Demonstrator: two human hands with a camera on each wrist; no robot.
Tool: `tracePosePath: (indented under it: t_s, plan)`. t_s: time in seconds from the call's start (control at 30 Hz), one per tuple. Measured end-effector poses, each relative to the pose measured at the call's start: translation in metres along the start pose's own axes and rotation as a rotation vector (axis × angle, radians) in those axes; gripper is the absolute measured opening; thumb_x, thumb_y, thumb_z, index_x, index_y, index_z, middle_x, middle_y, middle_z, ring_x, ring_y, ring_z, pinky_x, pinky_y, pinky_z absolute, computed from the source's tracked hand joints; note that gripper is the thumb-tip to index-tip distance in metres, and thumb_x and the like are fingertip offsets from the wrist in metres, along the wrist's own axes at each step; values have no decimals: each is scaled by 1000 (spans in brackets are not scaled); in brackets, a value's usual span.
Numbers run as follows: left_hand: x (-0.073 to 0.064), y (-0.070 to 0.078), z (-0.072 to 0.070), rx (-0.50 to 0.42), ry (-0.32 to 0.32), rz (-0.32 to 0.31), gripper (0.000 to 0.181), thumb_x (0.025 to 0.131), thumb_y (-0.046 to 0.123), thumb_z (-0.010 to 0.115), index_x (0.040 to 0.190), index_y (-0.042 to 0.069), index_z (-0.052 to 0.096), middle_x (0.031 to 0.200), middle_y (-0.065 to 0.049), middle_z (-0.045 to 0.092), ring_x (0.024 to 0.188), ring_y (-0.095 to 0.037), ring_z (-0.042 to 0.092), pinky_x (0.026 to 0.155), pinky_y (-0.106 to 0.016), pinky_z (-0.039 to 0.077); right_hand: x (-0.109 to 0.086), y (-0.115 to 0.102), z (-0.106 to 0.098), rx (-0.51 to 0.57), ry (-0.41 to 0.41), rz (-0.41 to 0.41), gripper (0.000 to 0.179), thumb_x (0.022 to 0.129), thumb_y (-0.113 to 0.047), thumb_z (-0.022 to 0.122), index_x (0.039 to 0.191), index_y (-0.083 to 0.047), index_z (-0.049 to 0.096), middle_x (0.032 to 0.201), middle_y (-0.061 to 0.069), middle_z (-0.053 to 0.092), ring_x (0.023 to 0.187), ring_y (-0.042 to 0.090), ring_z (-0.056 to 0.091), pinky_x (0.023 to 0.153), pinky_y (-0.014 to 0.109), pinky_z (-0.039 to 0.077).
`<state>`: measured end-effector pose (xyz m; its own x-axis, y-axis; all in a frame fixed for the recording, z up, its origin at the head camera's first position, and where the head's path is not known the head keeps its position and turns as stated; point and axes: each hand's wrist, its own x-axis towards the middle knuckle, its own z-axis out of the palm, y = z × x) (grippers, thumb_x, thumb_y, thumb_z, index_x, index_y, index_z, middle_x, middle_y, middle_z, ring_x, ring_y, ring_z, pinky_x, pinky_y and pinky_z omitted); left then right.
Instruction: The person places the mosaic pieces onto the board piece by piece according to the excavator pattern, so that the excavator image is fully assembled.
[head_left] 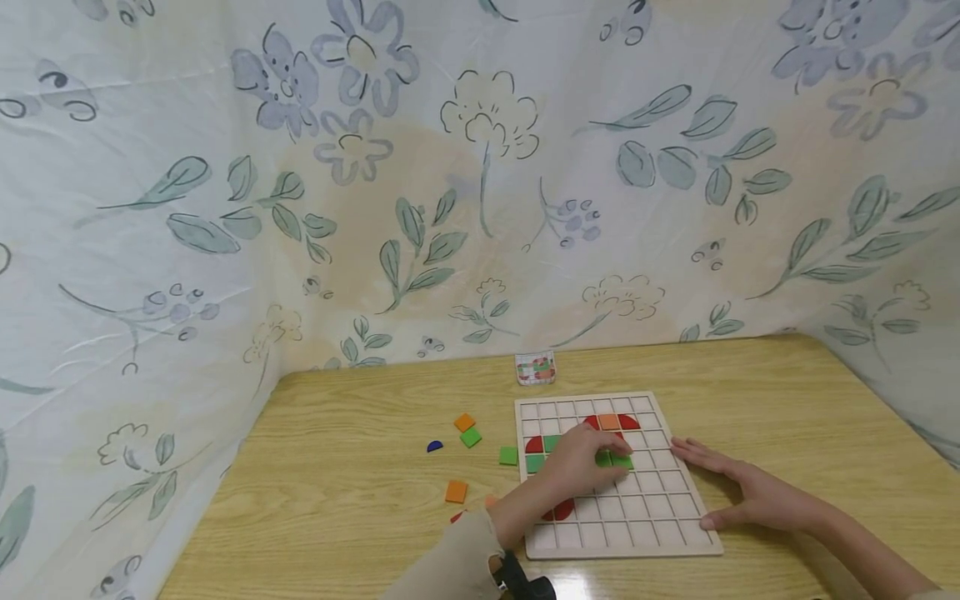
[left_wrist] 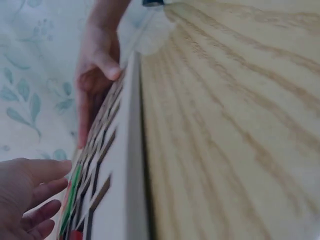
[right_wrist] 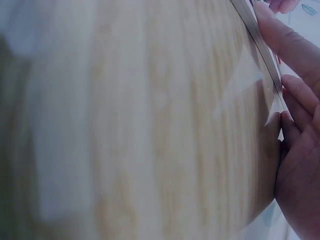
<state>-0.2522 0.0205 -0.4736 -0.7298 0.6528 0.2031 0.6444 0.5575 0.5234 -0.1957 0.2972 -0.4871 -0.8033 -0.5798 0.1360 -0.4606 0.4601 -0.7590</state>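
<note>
A pale wooden grid board (head_left: 645, 527) lies on the table with coloured pieces set in its squares. My left hand (head_left: 581, 460) hovers over its upper middle, thumb and fingers spread apart about a green square (head_left: 622, 461). In the left wrist view, a gap shows between the thumb and fingers of that left hand (left_wrist: 30, 197), with no piece visible between them. My right hand (head_left: 757, 496) rests along the board's right edge, fingers extended and thumb touching the side. Red rounded pieces (head_left: 628, 422) flank an orange square (head_left: 608, 422) near the board's top; the left hand hides some squares.
Left of the board lie loose orange squares (head_left: 456, 492), green squares (head_left: 471, 437) and a blue half-circle (head_left: 435, 447). A small pattern card (head_left: 536, 368) sits behind the board. Flowered cloth (head_left: 480, 208) hangs behind and beside the wooden table (head_left: 337, 483).
</note>
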Motion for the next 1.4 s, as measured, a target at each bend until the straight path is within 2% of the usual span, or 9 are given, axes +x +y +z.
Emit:
tracePosePath:
  t_s: [0.17, 0.3, 0.4, 0.53, 0.63, 0.73, 0.9, 1.2, 1.4]
  plan:
    - [-4, -5, -10, -186, 8, -8, 22, 80, 23, 72, 102, 19, 71, 96, 11, 68, 87, 1, 57, 72, -11, 41, 0, 0, 0, -3, 5, 49, 84, 73, -29, 75, 143, -8, 33, 149, 20, 21, 128, -20, 8, 89, -4, 12]
    - [-16, -17, -24, -279, 40, -54, 24, 80, 22, 72, 103, 17, 70, 93, 5, 69, 82, -5, 55, 66, -14, 41, -1, -1, 0, 5, 3, 51, 83, 74, -28, 75, 143, -8, 33, 150, 17, 21, 128, -21, 8, 88, -4, 12]
    - [-30, -29, -36, -347, 50, -122, 24, 81, 22, 71, 104, 17, 70, 92, 2, 67, 75, -10, 53, 62, -17, 41, -1, 0, 0, 3, 6, 41, 83, 74, -28, 75, 143, -8, 33, 151, 12, 22, 128, -20, 9, 87, -4, 11]
    - [-51, -49, -54, -438, 58, -220, 24, 83, 22, 69, 107, 17, 69, 100, 1, 65, 82, -15, 53, 70, -24, 44, 0, 0, 1, -20, 15, 37, 84, 73, -30, 75, 142, -8, 34, 150, 15, 23, 128, -20, 9, 87, -4, 12]
    - [-66, -64, -65, -439, 87, -249, 25, 84, 21, 68, 108, 16, 68, 106, 2, 65, 94, -18, 55, 81, -31, 44, 0, 0, 1, -32, 17, 50, 84, 72, -32, 76, 142, -9, 35, 148, 20, 23, 128, -21, 9, 86, -4, 12]
    - [-79, -76, -74, -430, 124, -266, 25, 83, 18, 68, 109, 14, 67, 108, -1, 66, 97, -20, 56, 83, -34, 44, 1, -1, 1, -37, 13, 71, 85, 72, -33, 75, 143, -11, 35, 148, 21, 23, 127, -22, 8, 85, -4, 11]
    - [-93, -84, -84, -406, 145, -289, 27, 82, 18, 70, 108, 12, 67, 108, -5, 66, 99, -24, 55, 83, -38, 45, 0, -1, 3, -46, 14, 68, 83, 73, -32, 75, 142, -11, 35, 150, 14, 23, 126, -23, 8, 86, -5, 11]
    - [-95, -91, -75, -391, 111, -320, 28, 79, 16, 72, 107, 14, 68, 108, 1, 65, 103, -21, 54, 88, -37, 44, -2, 0, 4, -37, 19, 77, 83, 73, -32, 75, 143, -11, 35, 149, 18, 24, 126, -22, 9, 86, -3, 13]
    - [-96, -87, -71, -310, 66, -319, 38, 76, 20, 75, 112, 16, 65, 113, 5, 63, 114, -19, 51, 99, -43, 37, -2, -3, 2, -90, 10, 108, 84, 73, -37, 74, 143, -15, 34, 149, 17, 25, 126, -23, 8, 87, 1, 15]
